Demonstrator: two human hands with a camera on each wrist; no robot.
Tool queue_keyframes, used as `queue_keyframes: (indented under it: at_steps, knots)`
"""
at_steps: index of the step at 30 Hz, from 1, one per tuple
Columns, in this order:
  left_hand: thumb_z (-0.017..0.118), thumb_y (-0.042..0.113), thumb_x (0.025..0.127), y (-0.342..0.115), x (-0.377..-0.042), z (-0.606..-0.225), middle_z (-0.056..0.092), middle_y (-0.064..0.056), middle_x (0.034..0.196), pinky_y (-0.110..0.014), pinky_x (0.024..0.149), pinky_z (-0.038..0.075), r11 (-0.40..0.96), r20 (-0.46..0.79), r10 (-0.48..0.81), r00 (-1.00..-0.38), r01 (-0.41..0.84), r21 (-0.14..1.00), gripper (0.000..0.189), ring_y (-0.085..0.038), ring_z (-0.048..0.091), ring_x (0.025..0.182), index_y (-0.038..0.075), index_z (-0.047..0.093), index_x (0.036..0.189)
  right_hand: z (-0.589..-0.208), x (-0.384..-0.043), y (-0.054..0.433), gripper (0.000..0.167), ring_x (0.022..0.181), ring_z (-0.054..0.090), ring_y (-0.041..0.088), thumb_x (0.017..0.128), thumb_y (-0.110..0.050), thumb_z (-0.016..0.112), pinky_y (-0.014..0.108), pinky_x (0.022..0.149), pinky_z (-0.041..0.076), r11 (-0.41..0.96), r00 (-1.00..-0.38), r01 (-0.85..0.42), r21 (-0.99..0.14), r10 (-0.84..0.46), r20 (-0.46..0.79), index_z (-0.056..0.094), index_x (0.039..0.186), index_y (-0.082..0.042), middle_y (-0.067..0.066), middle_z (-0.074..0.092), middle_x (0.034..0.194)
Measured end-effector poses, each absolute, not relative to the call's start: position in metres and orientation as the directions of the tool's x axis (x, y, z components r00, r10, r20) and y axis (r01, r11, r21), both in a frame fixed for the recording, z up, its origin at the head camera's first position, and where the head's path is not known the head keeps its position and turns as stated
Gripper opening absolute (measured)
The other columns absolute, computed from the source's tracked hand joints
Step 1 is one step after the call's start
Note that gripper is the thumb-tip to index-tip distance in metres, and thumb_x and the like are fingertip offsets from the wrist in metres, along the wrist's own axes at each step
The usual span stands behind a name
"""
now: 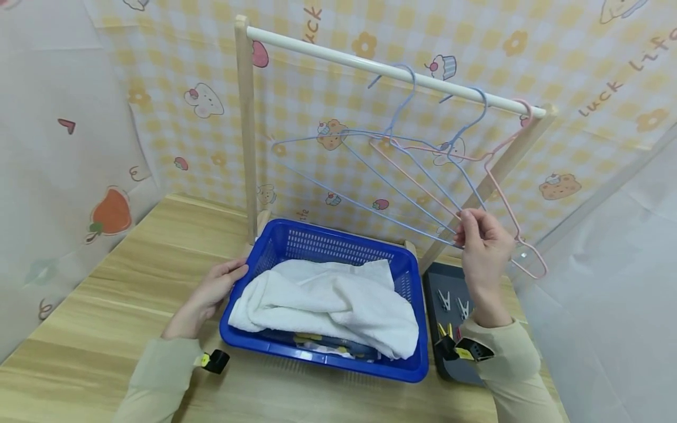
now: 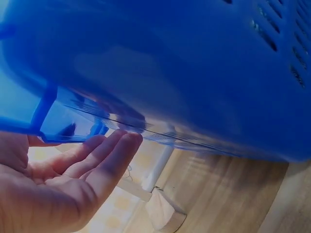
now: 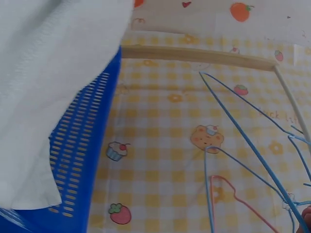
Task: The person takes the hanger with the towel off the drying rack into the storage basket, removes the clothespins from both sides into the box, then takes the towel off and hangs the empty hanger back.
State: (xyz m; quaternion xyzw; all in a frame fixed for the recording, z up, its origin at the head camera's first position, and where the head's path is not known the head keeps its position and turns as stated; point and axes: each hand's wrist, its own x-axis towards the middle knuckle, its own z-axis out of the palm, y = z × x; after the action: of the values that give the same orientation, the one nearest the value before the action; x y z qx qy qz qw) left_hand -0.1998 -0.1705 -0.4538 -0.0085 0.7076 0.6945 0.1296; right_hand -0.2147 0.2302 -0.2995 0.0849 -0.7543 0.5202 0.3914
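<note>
In the head view my left hand [image 1: 217, 288] is at the left rim of a blue plastic basket [image 1: 245, 282]. The left wrist view shows its fingers [image 2: 109, 158] fairly straight, with the tips against the basket's outer side; the thumb is mostly hidden. A white towel [image 1: 338, 299] lies bunched in the basket, over a dark patterned cloth [image 1: 338, 345]. At the right, my right hand [image 1: 486, 241] pinches the lower right end of the front blue hanger [image 1: 301, 140], whose hook is over the white rail. Behind it hang a second blue hanger [image 1: 485, 106] and a pink hanger [image 1: 502, 197].
The rail [image 1: 338, 56] spans two wooden posts [image 1: 246, 135] behind the basket. A dark grey tray [image 1: 449, 282] with several clips [image 1: 444, 301] stands right of the basket, partly covered by my right forearm. A checked cloth backdrop [image 1: 190, 158] rises behind the wooden table [image 1: 132, 294].
</note>
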Motion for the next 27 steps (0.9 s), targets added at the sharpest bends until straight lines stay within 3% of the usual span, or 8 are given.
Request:
queue_keyframes:
  at_steps: [7, 12, 17, 20, 24, 27]
  knots:
    - [0.04, 0.019, 0.101, -0.17, -0.2, -0.455, 0.041, -0.028, 0.136, -0.015, 0.078, 0.049, 0.046, -0.199, 0.151, -0.968, -0.194, 0.98, 0.05, 0.003, 0.053, 0.091, -0.014, 0.03, 0.138, -0.308, -0.218, 0.229, 0.019, 0.056, 0.058, 0.005, 0.091, -0.002, 0.059, 0.013, 0.054, 0.052, 0.415, -0.679, -0.586, -0.696, 0.217, 0.701, 0.062, 0.086, 0.016, -0.003, 0.062, 0.067]
    - [0.04, 0.021, 0.102, -0.17, -0.2, -0.455, 0.036, -0.029, 0.14, -0.013, 0.079, 0.047, 0.056, -0.212, 0.138, -0.968, -0.206, 0.977, 0.052, 0.001, 0.05, 0.095, -0.012, 0.029, 0.14, -0.313, -0.223, 0.229, 0.013, 0.064, 0.06, 0.0, 0.089, 0.0, 0.062, 0.011, 0.061, 0.052, 0.487, -0.692, -0.547, -0.681, 0.194, 0.695, 0.066, 0.088, 0.013, -0.007, 0.063, 0.073]
    - [0.039, 0.022, 0.102, -0.17, -0.2, -0.454, 0.033, -0.028, 0.143, -0.012, 0.081, 0.046, 0.066, -0.243, 0.134, -0.961, -0.236, 0.97, 0.052, -0.015, 0.048, 0.113, -0.01, 0.027, 0.141, -0.316, -0.226, 0.228, 0.012, 0.068, 0.057, -0.005, 0.088, -0.001, 0.064, 0.006, 0.063, 0.047, 0.585, -0.693, -0.518, -0.624, 0.14, 0.707, 0.068, 0.09, 0.01, 0.015, 0.066, 0.077]
    - [0.04, 0.022, 0.102, -0.169, -0.2, -0.454, 0.034, -0.026, 0.143, -0.012, 0.08, 0.046, 0.063, -0.255, 0.128, -0.958, -0.248, 0.967, 0.053, -0.015, 0.049, 0.111, -0.009, 0.026, 0.142, -0.316, -0.225, 0.228, 0.014, 0.072, 0.056, -0.006, 0.088, -0.003, 0.064, 0.005, 0.066, 0.046, 0.612, -0.71, -0.5, -0.613, 0.116, 0.695, 0.069, 0.095, 0.007, 0.021, 0.066, 0.084]
    - [0.042, 0.021, 0.101, -0.172, -0.201, -0.457, 0.059, -0.01, 0.116, -0.014, 0.073, 0.049, -0.02, -0.239, 0.148, -0.96, -0.245, 0.969, 0.052, 0.001, 0.054, 0.086, -0.011, 0.029, 0.14, -0.318, -0.222, 0.229, 0.022, 0.089, 0.058, 0.007, 0.087, 0.001, 0.064, 0.007, 0.076, 0.047, 0.643, -0.711, -0.493, -0.586, 0.089, 0.697, 0.066, 0.108, 0.006, 0.02, 0.064, 0.101]
    - [0.042, 0.022, 0.101, -0.176, -0.2, -0.457, 0.063, 0.008, 0.098, -0.017, 0.073, 0.051, -0.109, -0.242, 0.178, -0.954, -0.263, 0.959, 0.051, 0.0, 0.057, 0.083, -0.012, 0.031, 0.138, -0.321, -0.213, 0.229, 0.033, 0.106, 0.053, 0.022, 0.085, 0.003, 0.065, 0.013, 0.088, 0.043, 0.659, -0.676, -0.519, -0.545, 0.074, 0.733, 0.06, 0.118, 0.006, 0.019, 0.058, 0.115]
